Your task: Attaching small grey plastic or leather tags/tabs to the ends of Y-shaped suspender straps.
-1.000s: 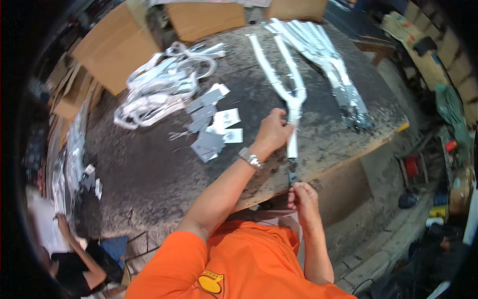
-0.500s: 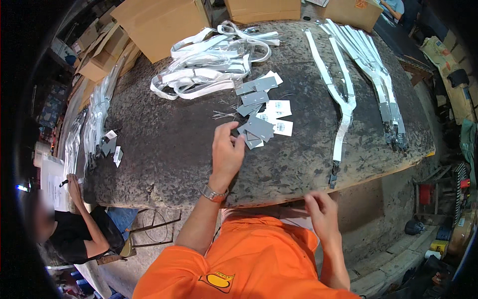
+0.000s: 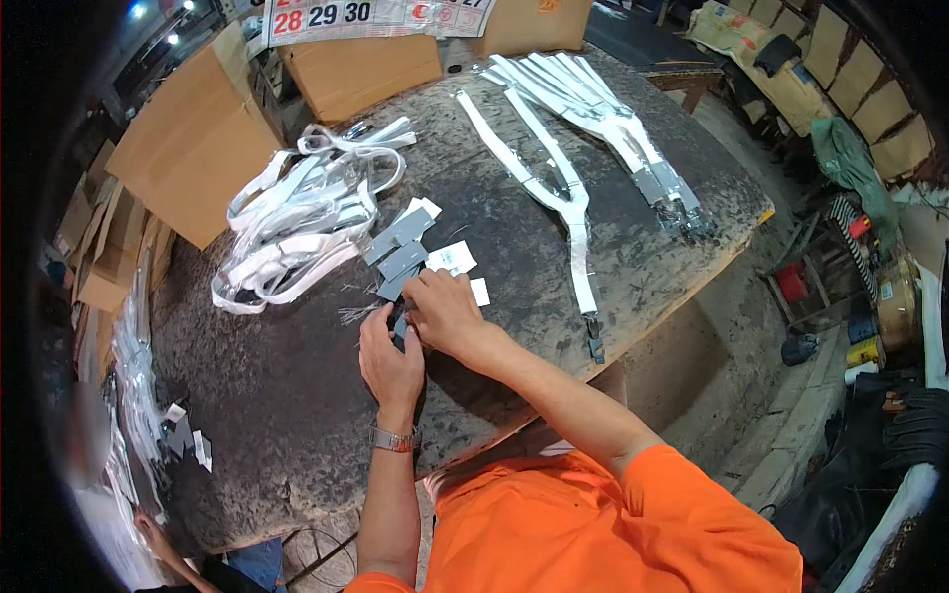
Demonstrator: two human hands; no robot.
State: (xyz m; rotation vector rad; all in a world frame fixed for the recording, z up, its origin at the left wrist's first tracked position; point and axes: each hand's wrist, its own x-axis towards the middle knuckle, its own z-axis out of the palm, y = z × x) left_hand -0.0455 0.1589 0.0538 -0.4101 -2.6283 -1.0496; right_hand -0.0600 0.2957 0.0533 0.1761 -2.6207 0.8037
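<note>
Fingers of left hand (image 3: 392, 366) and right hand (image 3: 447, 311): bent over near end of grey tags (image 3: 402, 261); whether clamped, cannot tell. Tags: piled on tabletop (image 3: 297, 395), beside white straps (image 3: 297, 246); probably light, stiffish, easily creased card; best taken by an edge.

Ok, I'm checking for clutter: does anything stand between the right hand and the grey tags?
Nothing visible does: the right hand is at the near end of the grey tags, with the left hand beside it.
</note>
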